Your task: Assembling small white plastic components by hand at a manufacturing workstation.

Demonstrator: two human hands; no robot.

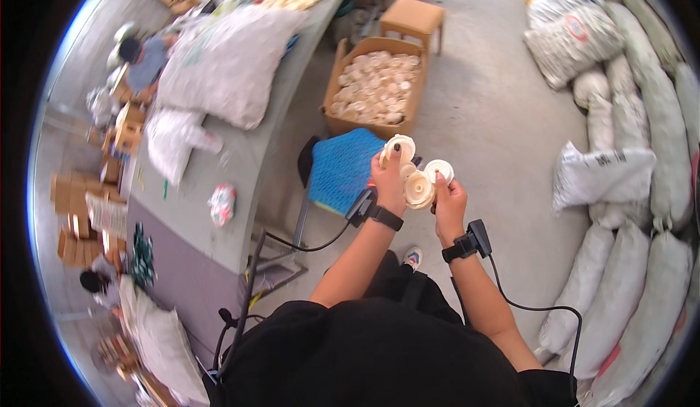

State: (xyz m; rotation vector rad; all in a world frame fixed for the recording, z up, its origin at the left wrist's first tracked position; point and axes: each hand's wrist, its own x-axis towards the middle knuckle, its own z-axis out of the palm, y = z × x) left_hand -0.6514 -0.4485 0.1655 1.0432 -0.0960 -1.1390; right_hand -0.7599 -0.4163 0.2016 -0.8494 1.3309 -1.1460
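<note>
In front of my body, both hands hold pale cream round plastic pieces, like ringed lids or discs. My left hand (391, 182) is closed around several of them, the thumb pressed on an upper disc (405, 145). A larger ringed disc (418, 188) sits between the hands, its face up; I cannot tell which hand bears it. My right hand (450, 204) pinches a smaller whitish disc (441, 168) between thumb and fingers, close beside that larger one. The fingers under the pieces are partly hidden. Black straps with cabled devices circle both wrists.
A blue mesh-covered seat (339, 170) stands just beyond my left hand. Behind it is a cardboard box (341, 124) full of similar discs, near a tan stool (413, 17). A long table (226, 239) with large white sacks runs along the left. Stuffed sacks (605, 177) line the right. Two people are at far left.
</note>
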